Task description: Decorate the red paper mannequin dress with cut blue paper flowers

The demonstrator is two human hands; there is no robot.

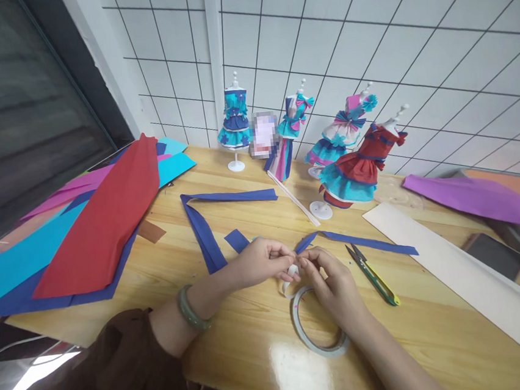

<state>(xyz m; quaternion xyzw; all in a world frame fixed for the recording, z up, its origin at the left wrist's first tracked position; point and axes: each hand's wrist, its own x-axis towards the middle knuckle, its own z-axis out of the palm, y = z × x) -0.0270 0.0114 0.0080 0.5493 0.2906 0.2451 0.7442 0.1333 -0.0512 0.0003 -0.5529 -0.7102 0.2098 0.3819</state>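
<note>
My left hand (266, 260) and my right hand (329, 274) meet at the middle of the table, fingertips pinched close together. Between them is a small white piece (292, 270), apparently tape, its far part hidden by the fingers. A long narrow blue strip (365, 238) runs from the fingertips off to the right. Just below my right hand lies a roll of white tape (300, 329), with a loose end curling up near the fingers. Which hand holds the strip and which the tape is hard to make out.
Yellow-green snips (376, 279) lie right of my right hand. A folded blue strip (199, 231) and coloured sheets (106, 222) are on the left. Small dressed mannequins (237, 120) stand at the back. A cream sheet (461, 280) and a dark phone (494, 255) lie right.
</note>
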